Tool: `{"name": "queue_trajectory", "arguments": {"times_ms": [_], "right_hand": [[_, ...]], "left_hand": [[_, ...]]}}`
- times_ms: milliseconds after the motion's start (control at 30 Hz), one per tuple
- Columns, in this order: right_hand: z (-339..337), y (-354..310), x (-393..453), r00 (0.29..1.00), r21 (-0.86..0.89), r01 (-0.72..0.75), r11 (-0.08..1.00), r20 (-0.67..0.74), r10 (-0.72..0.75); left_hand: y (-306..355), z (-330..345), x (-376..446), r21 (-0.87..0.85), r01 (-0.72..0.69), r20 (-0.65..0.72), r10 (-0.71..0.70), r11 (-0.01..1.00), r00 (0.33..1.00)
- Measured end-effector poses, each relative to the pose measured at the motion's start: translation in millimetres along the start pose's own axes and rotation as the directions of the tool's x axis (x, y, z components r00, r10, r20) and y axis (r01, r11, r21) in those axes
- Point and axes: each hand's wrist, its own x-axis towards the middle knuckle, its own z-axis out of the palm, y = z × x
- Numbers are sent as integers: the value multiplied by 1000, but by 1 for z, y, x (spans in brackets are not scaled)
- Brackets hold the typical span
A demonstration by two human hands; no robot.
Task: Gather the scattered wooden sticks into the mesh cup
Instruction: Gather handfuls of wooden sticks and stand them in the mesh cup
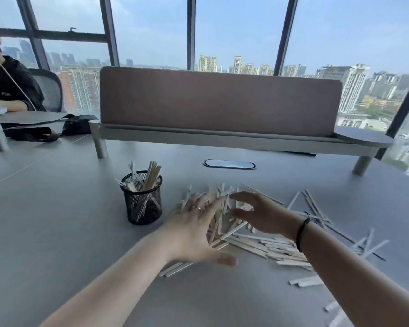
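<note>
Fingers spread apart, the left hand (196, 230) and right hand (257, 215) flank pale flat wooden sticks (257, 244) to bunch them, probably, beside the black mesh cup (143, 199).

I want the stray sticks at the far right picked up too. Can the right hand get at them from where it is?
Probably yes. The right hand hovers open over the main pile, and the stray sticks lie flat on the bare table just right of it, nothing between.

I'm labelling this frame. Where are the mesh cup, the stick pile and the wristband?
mesh cup (144, 204): head view, front of its black mesh wall.
stick pile (265, 244): head view, flat sticks between the forearms.
wristband (302, 232): head view, black band on right wrist.
</note>
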Motion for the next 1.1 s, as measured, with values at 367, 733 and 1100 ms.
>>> {"name": "queue_trajectory", "arguments": {"times_ms": [367, 733, 1100], "right_hand": [[-30, 88, -105, 999, -300, 16, 954, -34, -28], [-24, 95, -123, 989, -403, 119, 907, 127, -73], [14, 55, -64, 951, -352, 132, 927, -217, -218]], "left_hand": [[-19, 22, 30, -77, 241, 22, -240, 967, 970], [-11, 28, 41, -230, 43, -133, -75, 972, 988], [7, 45, 48, -318, -157, -236, 82, 935, 968]]}}
